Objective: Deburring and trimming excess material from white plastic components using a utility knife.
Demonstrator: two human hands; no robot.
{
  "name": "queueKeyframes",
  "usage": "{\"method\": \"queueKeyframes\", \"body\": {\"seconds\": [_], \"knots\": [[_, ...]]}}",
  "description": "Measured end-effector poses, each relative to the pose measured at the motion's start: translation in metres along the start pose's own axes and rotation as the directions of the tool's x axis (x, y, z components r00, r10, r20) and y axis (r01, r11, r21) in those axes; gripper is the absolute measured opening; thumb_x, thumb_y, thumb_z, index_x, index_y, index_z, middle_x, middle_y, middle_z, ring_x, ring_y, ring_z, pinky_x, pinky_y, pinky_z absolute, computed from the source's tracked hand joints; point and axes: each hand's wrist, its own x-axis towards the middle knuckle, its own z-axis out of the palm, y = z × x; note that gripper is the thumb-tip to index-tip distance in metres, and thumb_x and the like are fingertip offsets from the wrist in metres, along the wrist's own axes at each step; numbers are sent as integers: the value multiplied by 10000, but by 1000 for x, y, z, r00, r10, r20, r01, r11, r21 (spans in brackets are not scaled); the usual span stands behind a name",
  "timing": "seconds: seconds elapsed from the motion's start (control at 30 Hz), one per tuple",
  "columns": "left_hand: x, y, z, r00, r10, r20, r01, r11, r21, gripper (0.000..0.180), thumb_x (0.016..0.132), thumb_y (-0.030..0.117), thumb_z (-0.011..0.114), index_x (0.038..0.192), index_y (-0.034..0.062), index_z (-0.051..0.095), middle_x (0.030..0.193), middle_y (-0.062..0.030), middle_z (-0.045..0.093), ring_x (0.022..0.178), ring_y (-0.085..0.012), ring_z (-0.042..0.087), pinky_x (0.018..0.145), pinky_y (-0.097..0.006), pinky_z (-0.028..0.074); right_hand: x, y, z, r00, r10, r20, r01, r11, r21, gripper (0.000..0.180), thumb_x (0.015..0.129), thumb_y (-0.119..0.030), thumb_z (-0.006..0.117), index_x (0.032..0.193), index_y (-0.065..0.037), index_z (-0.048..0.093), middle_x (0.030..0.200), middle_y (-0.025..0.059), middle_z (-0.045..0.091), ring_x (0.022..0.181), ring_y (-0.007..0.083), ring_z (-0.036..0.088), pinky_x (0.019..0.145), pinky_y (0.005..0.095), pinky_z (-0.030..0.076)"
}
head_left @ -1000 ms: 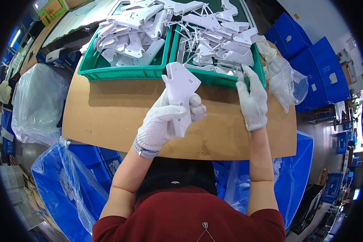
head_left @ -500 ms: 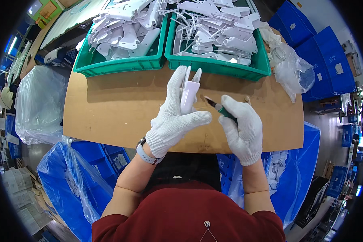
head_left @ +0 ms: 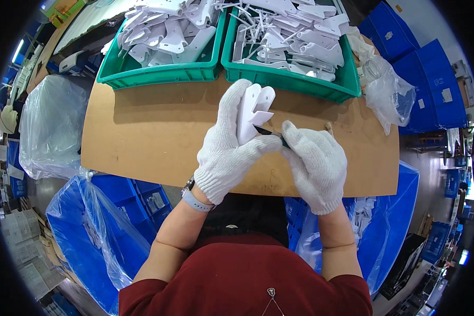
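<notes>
The left hand (head_left: pixel 227 158) gripped a white plastic part (head_left: pixel 252 111) while the right hand (head_left: pixel 315 164), clutching a small knife (head_left: pixel 271 134), trimmed its edge, probably needing a steady stroke next

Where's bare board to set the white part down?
Widest bare patch: brown board left of the left hand, below the left green bin. Smaller patch right of the right hand, below the right green bin. Both bins are heaped with white parts.

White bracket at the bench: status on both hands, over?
Left hand grips white plastic bracket upright. Right hand holds small dark tool, tip at bracket's edge. Nothing between them; green bins sit behind.
</notes>
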Motion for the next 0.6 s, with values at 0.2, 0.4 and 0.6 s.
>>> {"method": "queueKeyframes", "body": {"seconds": [0.2, 0.4, 0.6], "knots": [[-3, 1, 6, 996, 25, -89, -31, 997, -68, 976, 749, -52, 729, 1597, 91, 269, 1435, -98, 485, 1202, -197, 550, 870, -293, 535, -4, -4, 7, 999, 16, -45, -15, 1000, 20, 489, 770, -35, 780, 1252, -74, 704, 969, 95, 709, 808, 281, 674, 710, 382, 524], [-2, -4, 0, 1000, -25, -13, 18, 927, -375, 951, 793, 0, 746, 1579, 130, 228, 1358, -179, 587, 1216, -274, 633, 892, -360, 569, -19, 3, 11, 987, -7, -161, 6, 1000, -9, 489, 765, -32, 786, 1240, -59, 676, 1049, 119, 701, 850, 300, 660, 739, 387, 524], [6, -36, -21, 972, 236, 14, -147, 648, -748, 441, 817, 42, 698, 1236, 103, 573, 1142, -85, 670, 1303, -355, 541, 1225, -603, 258, -84, 46, -10, 849, 526, -53, -507, 783, -360, 404, 826, -108, 745, 1219, -83, 653, 1111, 109, 701, 984, 321, 658, 828, 418, 536]]}}
